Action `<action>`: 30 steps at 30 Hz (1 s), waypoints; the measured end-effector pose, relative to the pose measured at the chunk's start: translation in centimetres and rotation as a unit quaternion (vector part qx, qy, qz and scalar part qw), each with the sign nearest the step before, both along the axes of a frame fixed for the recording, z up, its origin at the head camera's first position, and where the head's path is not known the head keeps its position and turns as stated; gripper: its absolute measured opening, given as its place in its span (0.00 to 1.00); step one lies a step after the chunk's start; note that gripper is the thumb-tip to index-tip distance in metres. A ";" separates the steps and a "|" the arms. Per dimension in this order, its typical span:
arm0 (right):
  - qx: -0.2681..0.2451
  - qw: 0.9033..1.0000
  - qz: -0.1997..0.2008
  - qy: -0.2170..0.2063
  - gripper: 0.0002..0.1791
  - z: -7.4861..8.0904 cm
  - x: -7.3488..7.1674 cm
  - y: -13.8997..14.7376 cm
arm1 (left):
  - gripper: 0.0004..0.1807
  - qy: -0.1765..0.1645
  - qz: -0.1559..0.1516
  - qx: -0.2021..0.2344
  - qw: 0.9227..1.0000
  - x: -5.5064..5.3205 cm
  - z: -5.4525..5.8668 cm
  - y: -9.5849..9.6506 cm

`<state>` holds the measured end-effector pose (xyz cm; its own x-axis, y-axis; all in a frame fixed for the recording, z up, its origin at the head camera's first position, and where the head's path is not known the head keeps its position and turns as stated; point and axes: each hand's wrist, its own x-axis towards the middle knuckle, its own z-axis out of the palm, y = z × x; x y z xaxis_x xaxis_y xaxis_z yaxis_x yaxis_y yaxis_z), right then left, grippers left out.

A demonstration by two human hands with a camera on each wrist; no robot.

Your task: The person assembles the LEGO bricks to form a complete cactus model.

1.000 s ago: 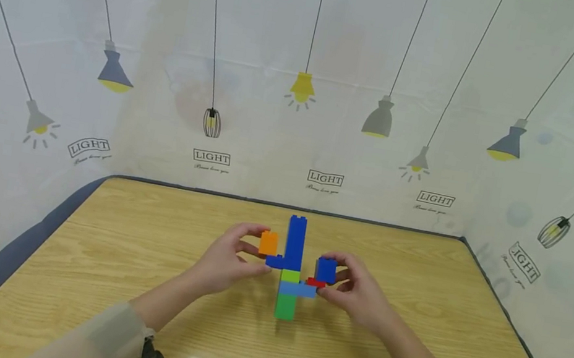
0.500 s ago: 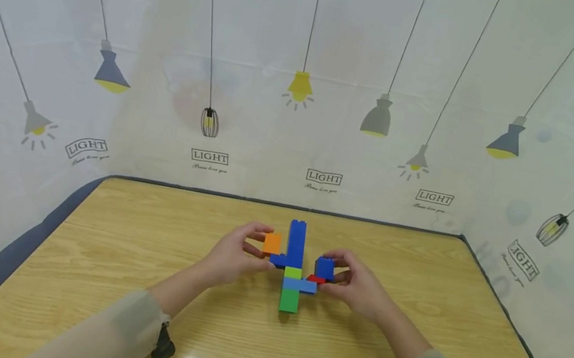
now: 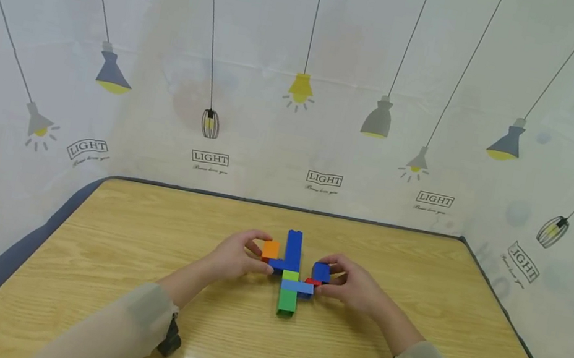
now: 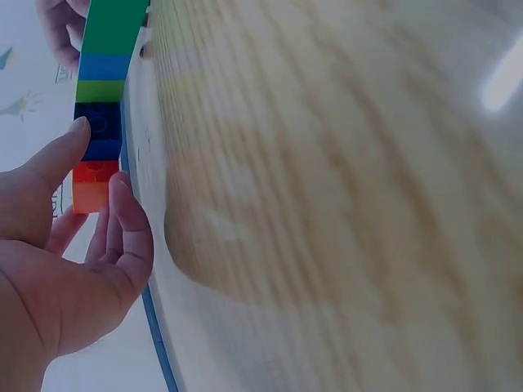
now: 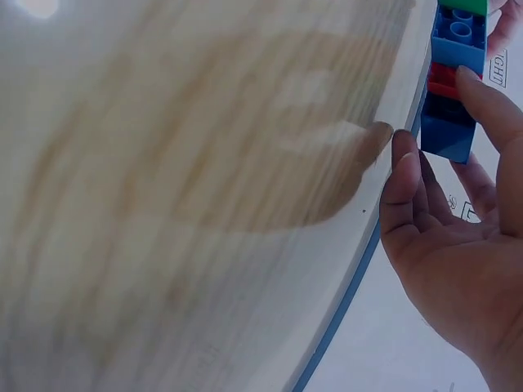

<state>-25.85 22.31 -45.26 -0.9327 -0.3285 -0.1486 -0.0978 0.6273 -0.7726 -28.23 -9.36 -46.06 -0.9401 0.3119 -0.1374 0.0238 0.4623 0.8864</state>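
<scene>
Both hands hold one joined build of toy building bricks in the head view, tilted so the hollow underside of its green brick [image 3: 287, 300] shows. Above the green come a light blue brick [image 3: 297, 286], a lime brick [image 3: 290, 275] and a dark blue column [image 3: 293, 250]. My left hand [image 3: 234, 257] grips the left arm, where an orange brick [image 3: 271, 248] sits over red; its thumb presses a dark blue brick [image 4: 101, 131]. My right hand [image 3: 356, 285] pinches the right arm, a red brick [image 5: 444, 80] with a dark blue brick [image 5: 449, 126] on it.
The wooden table [image 3: 135, 280] lies beneath, its far edge behind the build. A pale backdrop [image 3: 258, 74] printed with lamps surrounds the table on the back and sides. Dark wrist cameras [image 3: 170, 337] hang at both cuffs.
The build has tipped, its blue column sinking lower in the view and the underside of the green brick coming into sight. Both hands keep their hold and have shifted only slightly.
</scene>
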 end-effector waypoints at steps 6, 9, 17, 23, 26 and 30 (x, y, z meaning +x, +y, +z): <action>0.027 1.000 -0.004 -0.004 0.32 0.0 -0.3 0.0 | 0.37 -0.020 -0.006 0.013 1.000 -0.4 -0.3 0.0; 0.031 0.999 -0.012 -0.016 0.32 -0.1 -0.4 -0.1 | 0.37 -0.028 -0.012 0.021 0.999 -0.6 -0.4 0.0; 0.037 0.999 -0.008 -0.022 0.33 -0.4 -0.6 -0.1 | 0.36 -0.043 -0.031 0.040 0.998 -0.5 -0.6 0.0; 0.045 0.999 -0.009 -0.021 0.34 -0.5 -0.9 -0.1 | 0.37 -0.045 -0.034 0.033 0.998 -0.6 -1.0 0.0; 0.047 0.999 -0.008 -0.023 0.35 -0.6 -0.9 -0.1 | 0.38 -0.038 -0.037 0.029 0.998 -0.6 -1.1 -0.1; 0.048 0.999 -0.009 -0.025 0.38 -0.6 -0.8 -0.1 | 0.40 -0.035 -0.037 0.027 0.998 -0.5 -1.1 -0.1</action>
<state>-26.67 22.19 -45.87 -0.9291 -0.2943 -0.2239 -0.0496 0.6993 -0.7131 -28.74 -9.42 -47.18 -0.9026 0.3893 -0.1836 -0.0073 0.4126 0.9109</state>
